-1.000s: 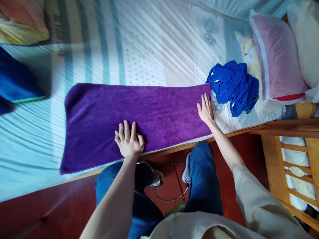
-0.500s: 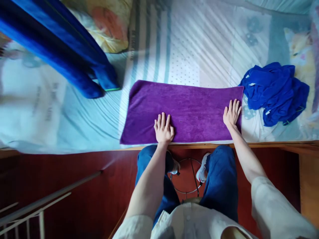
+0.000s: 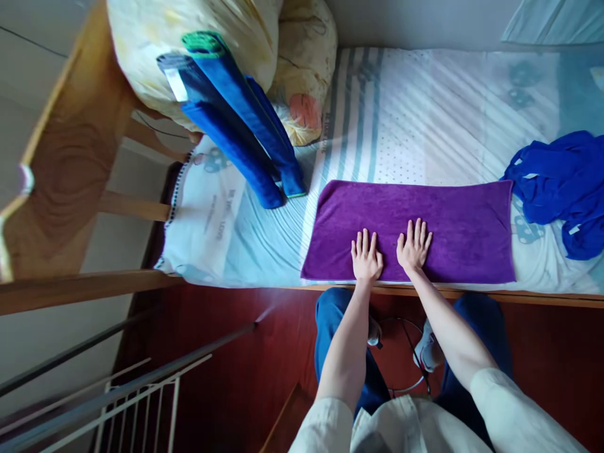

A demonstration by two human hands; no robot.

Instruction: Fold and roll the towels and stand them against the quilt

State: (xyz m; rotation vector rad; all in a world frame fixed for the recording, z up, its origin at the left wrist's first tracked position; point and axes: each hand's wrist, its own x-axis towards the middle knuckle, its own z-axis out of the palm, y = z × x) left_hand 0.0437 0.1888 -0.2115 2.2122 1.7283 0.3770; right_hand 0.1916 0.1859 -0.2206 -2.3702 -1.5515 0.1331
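On the bed [image 3: 425,113], right grip [image 3: 414,246] has slid beside left grip [image 3: 367,258], both flat, fingers apart, on towel [image 3: 462,220]; its right half free.

The striped-sheeted bed [image 3: 425,107] bears a purple towel [image 3: 462,220] flat along its near edge, a crumpled blue cloth [image 3: 561,182] toward its right end, and folded blue towels [image 3: 236,126] against yellow pillows [image 3: 302,56] at its left end.
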